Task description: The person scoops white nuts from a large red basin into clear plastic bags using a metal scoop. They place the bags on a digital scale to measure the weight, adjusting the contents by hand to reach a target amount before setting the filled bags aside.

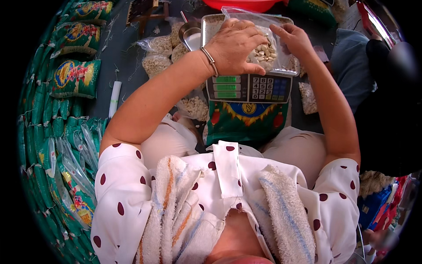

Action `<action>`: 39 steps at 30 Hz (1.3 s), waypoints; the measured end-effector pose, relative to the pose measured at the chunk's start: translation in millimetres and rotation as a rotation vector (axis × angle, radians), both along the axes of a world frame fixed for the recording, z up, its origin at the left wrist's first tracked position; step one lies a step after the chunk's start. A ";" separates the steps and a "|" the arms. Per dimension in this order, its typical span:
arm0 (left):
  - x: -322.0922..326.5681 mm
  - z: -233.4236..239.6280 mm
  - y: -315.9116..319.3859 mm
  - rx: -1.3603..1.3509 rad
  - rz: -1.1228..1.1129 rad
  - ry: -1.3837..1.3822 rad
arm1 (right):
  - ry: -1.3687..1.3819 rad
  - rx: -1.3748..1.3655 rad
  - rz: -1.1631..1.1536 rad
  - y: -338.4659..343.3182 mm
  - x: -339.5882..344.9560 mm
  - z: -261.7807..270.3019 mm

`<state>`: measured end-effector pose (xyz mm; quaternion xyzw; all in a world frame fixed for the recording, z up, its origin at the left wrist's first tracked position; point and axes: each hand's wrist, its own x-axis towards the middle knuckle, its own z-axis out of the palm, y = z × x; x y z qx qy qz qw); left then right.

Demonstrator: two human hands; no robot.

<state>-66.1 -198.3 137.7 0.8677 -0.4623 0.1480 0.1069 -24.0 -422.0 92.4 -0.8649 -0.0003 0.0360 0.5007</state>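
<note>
A clear plastic bag (265, 55) of pale flat seeds rests on the metal pan (208, 28) of a digital scale. My left hand (235, 48) is curled over the bag's left side, with its thumb pointing right near the pan's front edge. At the bag's upper right, my right hand (293, 37) has its thumb and fingers on the loose plastic. The undersides of both hands are hidden. In front of the pan, the scale's keypad (262, 88) and lit green displays (226, 86) face me. A green printed packet (247, 122) lies just below the scale.
Several seed-filled clear bags (156, 64) and a metal scoop (190, 34) lie left of the scale. Stacked green packets (75, 78) line the left side. A white roll (115, 99) stands near them. A red basin (242, 4) is behind the scale. Another person's denim-clad leg (351, 62) is at right.
</note>
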 end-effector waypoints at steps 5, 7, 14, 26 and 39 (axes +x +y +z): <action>-4.2 -9.3 4.7 0.068 0.016 0.000 | -0.290 -0.406 0.011 -1.5 -15.0 24.4; -5.3 -5.8 2.9 0.050 0.013 0.022 | -0.538 -0.430 0.030 -1.1 -21.7 32.4; -9.1 2.0 5.9 -0.033 -0.011 -0.061 | -0.620 -0.413 0.150 27.5 -54.5 80.5; 13.0 -23.5 0.8 0.090 0.072 -0.201 | -0.302 -0.600 0.514 50.1 -20.2 54.2; 34.0 -21.6 57.6 -0.114 -0.066 -0.125 | -0.076 -0.921 0.583 88.0 61.6 -29.6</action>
